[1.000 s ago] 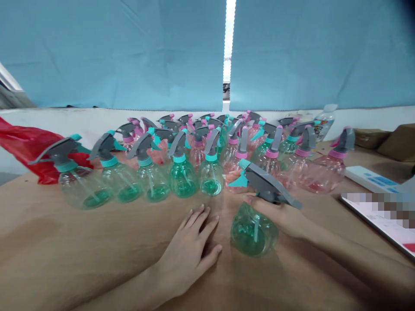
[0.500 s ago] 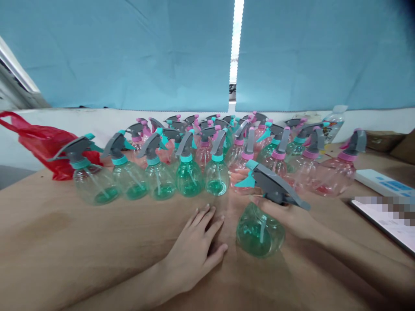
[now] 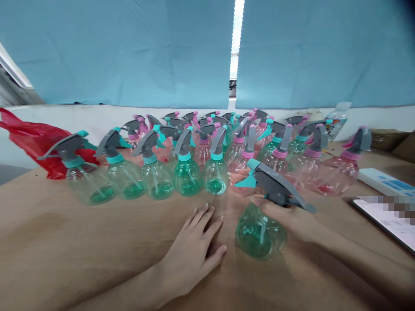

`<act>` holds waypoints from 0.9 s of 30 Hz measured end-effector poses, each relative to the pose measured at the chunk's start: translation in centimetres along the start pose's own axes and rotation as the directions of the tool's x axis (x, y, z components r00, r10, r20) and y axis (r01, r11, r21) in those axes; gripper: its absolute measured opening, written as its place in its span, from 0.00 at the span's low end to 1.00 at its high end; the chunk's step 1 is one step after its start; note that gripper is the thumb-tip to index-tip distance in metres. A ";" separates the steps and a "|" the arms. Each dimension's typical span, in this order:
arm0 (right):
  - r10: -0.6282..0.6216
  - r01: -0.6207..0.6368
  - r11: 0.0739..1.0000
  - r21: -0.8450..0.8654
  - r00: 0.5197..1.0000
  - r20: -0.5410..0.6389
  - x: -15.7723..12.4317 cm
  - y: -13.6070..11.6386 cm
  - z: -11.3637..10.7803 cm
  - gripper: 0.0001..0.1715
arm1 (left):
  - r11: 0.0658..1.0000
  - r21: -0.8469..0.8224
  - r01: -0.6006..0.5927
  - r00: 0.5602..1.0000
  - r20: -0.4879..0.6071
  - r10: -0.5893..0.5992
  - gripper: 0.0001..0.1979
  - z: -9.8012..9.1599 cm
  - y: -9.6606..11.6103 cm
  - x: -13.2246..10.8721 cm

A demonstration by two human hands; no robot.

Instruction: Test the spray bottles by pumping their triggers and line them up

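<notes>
Right hand (image 3: pixel 290 220): I have it wrapped round the neck of a green bottle (image 3: pixel 257 239), thumb on the near side, fingertips (image 3: pixel 238 176) showing past it to the left.
Green bottle: in my grasp, on the near side of the rows and to the right of my other hand; I can't tell whether its base touches the table (image 3: pixel 97 255).
Sprayer (image 3: pixel 275 183): grey, on top of that bottle, its turquoise nozzle (image 3: pixel 252 164) pointing left and its long back end slanting down to the right.
Trigger (image 3: pixel 245 181): turquoise, just above my fingers.
Left hand (image 3: pixel 197 248): palm down on the bare wood, fingers loosely spread, grasping nothing; it lies near the held bottle, apart from it.
Front row, left: five green bottles with turquoise collars (image 3: pixel 187 175), upright, side by side.
Front row, right: pink bottles (image 3: pixel 335 175) with pink collars; my fingers overlap one in view, and I can't tell if they touch.
Far middle: more sprayers, pink and turquoise mixed, too crowded to count.
Far left: a red bag (image 3: pixel 42 142).
Right: a screen (image 3: pixel 385 220), with a white device (image 3: pixel 385 181) just beyond it.
Far right: a clear bottle (image 3: pixel 337 123) and brown boxes (image 3: pixel 387 140).
Farthest: a blue curtain (image 3: pixel 129 52).
</notes>
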State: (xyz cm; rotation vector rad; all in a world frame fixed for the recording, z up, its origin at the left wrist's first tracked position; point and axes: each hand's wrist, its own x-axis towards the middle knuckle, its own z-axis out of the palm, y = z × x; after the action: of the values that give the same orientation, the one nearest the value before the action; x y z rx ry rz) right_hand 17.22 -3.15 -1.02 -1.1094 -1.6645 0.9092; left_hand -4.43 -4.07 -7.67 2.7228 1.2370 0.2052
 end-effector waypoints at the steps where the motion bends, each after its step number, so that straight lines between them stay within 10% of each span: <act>1: 0.003 -0.003 1.000 -0.005 1.000 0.002 0.0 0.0 0.0 0.18 | 1.000 -0.003 -0.002 1.000 -0.006 0.002 0.27 0.0 0.0 0.0; 27: -0.066 0.066 0.998 -0.007 0.997 0.033 0.0 1.1 -0.3 0.23 | 0.997 0.072 -0.005 1.000 0.031 0.003 0.26 -0.3 0.0 0.2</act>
State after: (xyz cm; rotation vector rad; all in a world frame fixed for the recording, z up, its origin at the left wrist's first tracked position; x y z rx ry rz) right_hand 17.76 -2.83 -1.91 -1.0438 -1.7226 0.8833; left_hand -4.33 -3.94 -7.33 2.7785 1.2551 0.1211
